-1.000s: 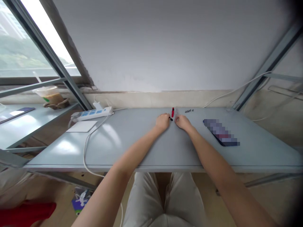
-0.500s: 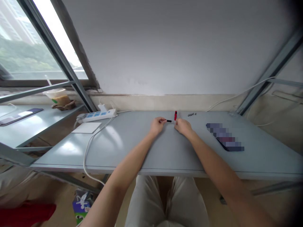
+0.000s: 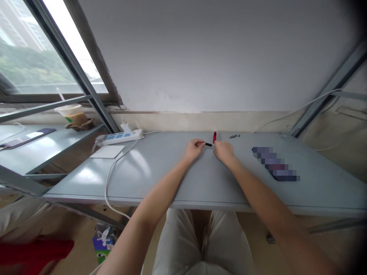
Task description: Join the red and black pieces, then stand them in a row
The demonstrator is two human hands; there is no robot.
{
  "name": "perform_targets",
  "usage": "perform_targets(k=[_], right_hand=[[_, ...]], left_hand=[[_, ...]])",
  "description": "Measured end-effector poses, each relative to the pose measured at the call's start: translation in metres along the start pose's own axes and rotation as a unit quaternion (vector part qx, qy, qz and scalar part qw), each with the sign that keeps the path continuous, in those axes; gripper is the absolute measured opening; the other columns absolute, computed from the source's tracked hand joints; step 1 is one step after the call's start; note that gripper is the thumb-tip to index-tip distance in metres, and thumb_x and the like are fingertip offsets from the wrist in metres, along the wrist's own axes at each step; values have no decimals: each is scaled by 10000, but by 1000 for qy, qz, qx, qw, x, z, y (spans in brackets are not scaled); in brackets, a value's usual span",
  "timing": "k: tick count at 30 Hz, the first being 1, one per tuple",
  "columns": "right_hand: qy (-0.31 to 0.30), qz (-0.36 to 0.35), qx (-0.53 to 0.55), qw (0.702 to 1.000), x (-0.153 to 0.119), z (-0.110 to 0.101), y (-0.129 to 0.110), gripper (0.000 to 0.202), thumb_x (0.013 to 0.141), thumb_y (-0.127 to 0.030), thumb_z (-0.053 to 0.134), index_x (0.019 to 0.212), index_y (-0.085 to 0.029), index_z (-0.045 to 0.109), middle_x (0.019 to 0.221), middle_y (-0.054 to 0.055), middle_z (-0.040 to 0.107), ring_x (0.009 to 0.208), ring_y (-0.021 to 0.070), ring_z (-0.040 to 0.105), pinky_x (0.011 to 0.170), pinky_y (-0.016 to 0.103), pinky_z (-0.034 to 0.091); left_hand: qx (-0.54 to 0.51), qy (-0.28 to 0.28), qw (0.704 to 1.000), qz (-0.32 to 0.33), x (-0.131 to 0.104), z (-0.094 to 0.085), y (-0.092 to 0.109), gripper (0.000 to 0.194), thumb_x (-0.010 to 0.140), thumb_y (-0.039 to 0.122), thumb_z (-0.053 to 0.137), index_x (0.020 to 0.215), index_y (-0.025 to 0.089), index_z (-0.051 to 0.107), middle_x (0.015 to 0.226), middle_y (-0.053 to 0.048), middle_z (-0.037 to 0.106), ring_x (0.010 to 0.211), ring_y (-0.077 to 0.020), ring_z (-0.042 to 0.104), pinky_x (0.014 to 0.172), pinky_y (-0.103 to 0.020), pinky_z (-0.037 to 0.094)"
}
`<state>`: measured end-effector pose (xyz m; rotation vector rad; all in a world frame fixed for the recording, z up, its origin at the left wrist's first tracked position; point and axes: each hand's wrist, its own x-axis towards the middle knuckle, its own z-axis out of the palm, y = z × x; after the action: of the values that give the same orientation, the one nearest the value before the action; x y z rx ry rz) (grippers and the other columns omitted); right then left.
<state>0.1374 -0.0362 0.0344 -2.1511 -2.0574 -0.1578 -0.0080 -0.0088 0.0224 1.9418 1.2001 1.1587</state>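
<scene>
Between the fingertips of my left hand [image 3: 195,149] is a short black rod [image 3: 208,144], held roughly level just above the grey desk. Its free end points right, toward my right hand [image 3: 224,150]. That hand is closed, its fingers curled toward the rod's tip; whatever they pinch is too small or hidden to name. Just beyond my right hand is a small red piece with a dark band [image 3: 215,137]. Several tiny dark metal pieces [image 3: 234,136] lie in a row farther right, near the back of the desk.
A phone with a blurred screen [image 3: 275,164] lies on the desk [image 3: 183,183] at the right. To the left are a white power strip [image 3: 122,136], a flat white square [image 3: 107,151] and a cable [image 3: 107,183] hanging over the front edge. A drink cup [image 3: 75,114] stands on the neighbouring desk.
The rod's free end now tips slightly downward to the right. Both hands stay close together. The whole view has shifted a little.
</scene>
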Motion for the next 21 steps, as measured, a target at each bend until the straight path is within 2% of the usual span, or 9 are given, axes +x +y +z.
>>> perform_targets(k=[5,8,13,17,21], right_hand=[[16,17,-25,999,-1,-1,-2,262,830,-142,411,1009,-89,595,848,213,637,836,270,611,706,350,413],[31,-12,-40,999,-2,-2,-5,272,842,-180,398,1032,-97,575,844,176,644,831,249,606,715,332,402],[47,-76,-32,995,-2,2,-6,246,841,-243,421,992,-154,593,868,128,649,850,244,588,723,319,381],[53,-87,-20,995,0,5,-1,235,831,-252,444,975,-156,604,870,123,649,836,234,584,720,311,374],[63,-103,3,993,2,10,1,216,804,-266,476,933,-161,613,837,105,654,799,216,586,697,296,374]], left_hand=[[24,-19,997,64,-3,5,-2,188,762,301,567,841,147,643,751,-44,640,644,-109,515,649,-237,412],[47,-30,995,85,-3,8,-8,173,765,289,560,850,155,629,755,-34,638,622,-102,511,643,-238,413],[-7,1,1000,15,1,9,-16,115,757,235,564,815,147,610,714,-34,629,622,-103,523,638,-241,418],[-114,-19,991,-66,4,9,-20,65,744,185,563,767,131,592,663,-32,616,573,-92,518,607,-238,412],[-186,-21,978,-95,4,8,-21,95,700,200,616,762,137,581,638,-16,599,551,-78,496,588,-226,392]])
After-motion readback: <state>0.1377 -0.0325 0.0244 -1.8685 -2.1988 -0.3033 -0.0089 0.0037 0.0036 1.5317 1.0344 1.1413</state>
